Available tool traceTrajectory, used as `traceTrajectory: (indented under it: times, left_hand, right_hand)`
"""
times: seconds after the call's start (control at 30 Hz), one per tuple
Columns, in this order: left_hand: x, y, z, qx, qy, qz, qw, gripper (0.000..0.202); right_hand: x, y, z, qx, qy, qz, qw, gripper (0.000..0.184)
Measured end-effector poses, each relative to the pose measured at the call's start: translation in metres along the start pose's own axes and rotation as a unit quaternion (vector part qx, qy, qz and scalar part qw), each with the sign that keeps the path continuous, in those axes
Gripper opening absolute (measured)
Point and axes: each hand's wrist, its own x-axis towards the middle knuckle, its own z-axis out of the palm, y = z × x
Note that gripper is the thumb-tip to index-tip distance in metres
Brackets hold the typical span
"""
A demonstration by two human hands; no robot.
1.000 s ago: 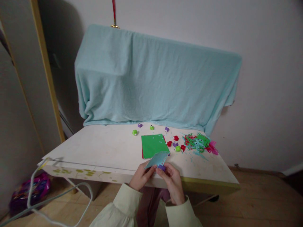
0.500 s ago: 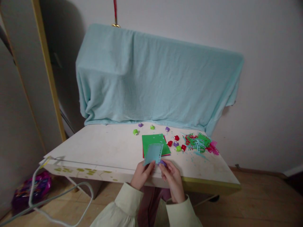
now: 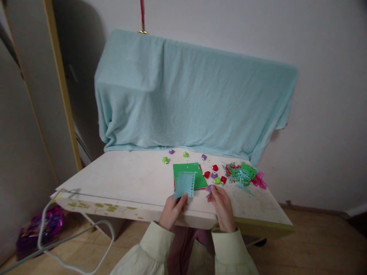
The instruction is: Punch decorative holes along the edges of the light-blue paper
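My left hand (image 3: 172, 209) pinches the lower edge of a light blue sheet of paper (image 3: 184, 184) between thumb and fingers. Rows of small punched holes run along the sheet's top and right edges. Behind it lies a stack of coloured paper (image 3: 186, 167), green on top with a red edge showing beneath. My right hand (image 3: 222, 206) is closed on a small purple hole punch (image 3: 210, 189), just right of the stack and apart from the blue sheet.
Several small punches with eyes, such as a red punch (image 3: 215, 167) and a green punch (image 3: 165, 160), stand on the white table (image 3: 129, 179). Paper scraps (image 3: 241, 173) are heaped at the right. A blue cloth (image 3: 195, 95) hangs behind; a cable (image 3: 107, 233) loops at left.
My right hand has moved to the right with the purple punch, away from the blue sheet's edge. My left hand still holds the sheet, which is now a little more upright.
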Motion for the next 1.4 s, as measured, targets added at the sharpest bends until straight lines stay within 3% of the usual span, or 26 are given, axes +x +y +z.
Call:
traceTrajectory:
  times: [0.2,0.43,0.63,0.77,0.9,1.07,1.27,1.4]
  left_hand:
    - [-0.001,0.006,0.0,-0.008,0.001,0.008,1.0,0.04]
    - [-0.001,0.009,-0.001,-0.008,0.003,0.013,1.0,0.039]
    - [0.0,0.002,0.0,0.002,0.004,0.008,1.0,0.04]
    - [0.0,0.0,0.003,0.014,0.013,0.005,1.0,0.039]
    - [0.0,0.004,0.006,0.031,0.019,0.011,0.999,0.037]
    - [-0.001,0.005,0.008,0.029,0.006,0.016,0.999,0.035]
    - [-0.002,0.009,0.008,0.02,-0.008,0.02,1.0,0.033]
    - [-0.002,0.011,0.007,-0.007,0.037,0.019,0.999,0.031]
  right_hand:
    - [0.012,-0.009,-0.022,0.009,0.069,0.003,0.998,0.04]
    - [0.014,-0.015,-0.043,-0.112,0.1,-0.017,0.989,0.041]
    - [0.012,-0.011,-0.056,-0.096,0.131,-0.032,0.986,0.038]
    - [-0.002,-0.014,-0.038,-0.034,0.103,0.003,0.994,0.037]
    - [-0.02,-0.015,-0.003,0.062,0.0,0.073,0.995,0.034]
    - [-0.031,-0.013,0.029,0.168,-0.079,0.106,0.977,0.036]
    - [-0.03,-0.017,0.029,0.208,-0.086,0.12,0.967,0.036]
    - [-0.029,-0.019,0.02,0.187,-0.078,0.109,0.973,0.031]
